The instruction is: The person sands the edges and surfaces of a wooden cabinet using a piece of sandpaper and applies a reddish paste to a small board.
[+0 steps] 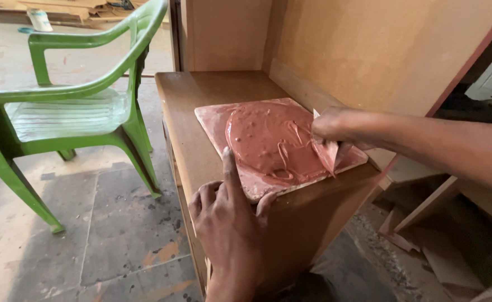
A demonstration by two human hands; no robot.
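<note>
Paste (pixel 268 140), reddish-brown and glossy, is being spread over a tile (pixel 212 114) at frame centre by a scraper (pixel 327 154) clamped in the right hand (pixel 335 126); the near tile edge is being pinned by the left hand (pixel 229 215), fingers apart.

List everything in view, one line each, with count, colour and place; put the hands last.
square tile: one, pinkish, flat on the wooden cabinet top.
putty: one reddish-brown mass, spread over the tile.
scraper blade: one, smeared with putty, at the tile's right edge.
wooden cabinet: one, brown, centre.
plastic chair: one, green, left on the stone floor.
board panels: tan, upright behind the cabinet.
wood scraps: several, pale, on the floor at right.
left hand: presses the tile's near edge.
right hand: grips the scraper blade.
</note>
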